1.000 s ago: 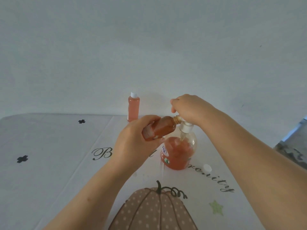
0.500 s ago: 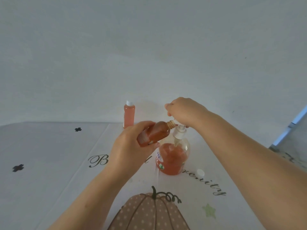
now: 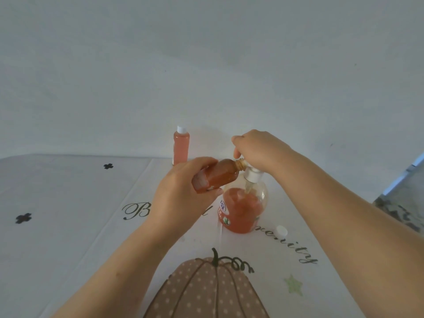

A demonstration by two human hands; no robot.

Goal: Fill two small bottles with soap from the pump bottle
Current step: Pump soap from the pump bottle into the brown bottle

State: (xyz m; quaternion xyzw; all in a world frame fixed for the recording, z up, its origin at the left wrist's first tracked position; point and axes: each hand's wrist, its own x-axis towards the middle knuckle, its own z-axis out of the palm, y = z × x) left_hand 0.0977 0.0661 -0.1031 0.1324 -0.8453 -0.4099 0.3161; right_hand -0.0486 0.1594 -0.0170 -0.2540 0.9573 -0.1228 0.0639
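The left hand [image 3: 181,193] is gripping a tilted open bottle [image 3: 215,176], seemingly nearly full, its mouth at the pump bottle [image 3: 243,210] spout. The right hand [image 3: 259,150] is curling over the pump head. At 11 o'clock a capped bottle [image 3: 181,145] is standing full. The cap [image 3: 281,231] is waiting at 4 o'clock.

Home setting, most likely a dining or living corner. Tabletop [image 3: 57,249] dressed in a white decorative cloth [image 3: 275,260] (seasonal autumn look): big polka-dot pumpkin print [image 3: 206,292], curly script lettering [image 3: 135,211], small black clover marks [image 3: 23,218], pale green star [image 3: 293,284]. Plain white painted wall [image 3: 206,65] right behind. Dark mottled floor [image 3: 401,210] just visible at far right edge. Ordinary labelled pump bottle [image 3: 243,210] of orange hand soap, capped small bottle [image 3: 181,145] by the wall: household stuff.
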